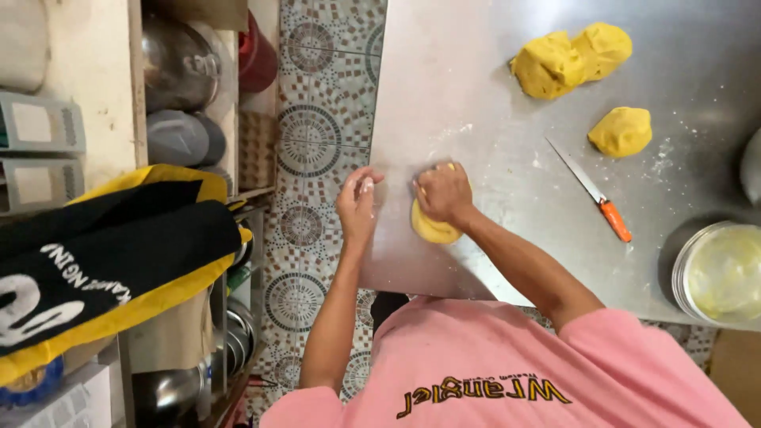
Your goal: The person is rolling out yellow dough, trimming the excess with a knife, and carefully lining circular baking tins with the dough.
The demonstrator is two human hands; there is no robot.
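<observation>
One dough lump (432, 227), long axis toward the person; right hand (444, 192) fingers press it, left hand (357, 204) fingers loosely curled.

1. Steel table top (491, 103) fills the upper right of the frame; patterned tile floor (317, 135) runs left of it.
2. Small yellow dough piece (432, 228) lies at the table's lower left, under the right hand (444, 192) — the left hand (357, 202) is just beside, at the edge.
3. Large yellow dough lump (569, 59) sits upper right; rounded yellow dough ball (621, 131) is below it.
4. Orange-handled knife (590, 190) lies between ball and round metal tin (717, 273), at far right.

Pink short-sleeved shirt (507, 364), yellow lettering
</observation>
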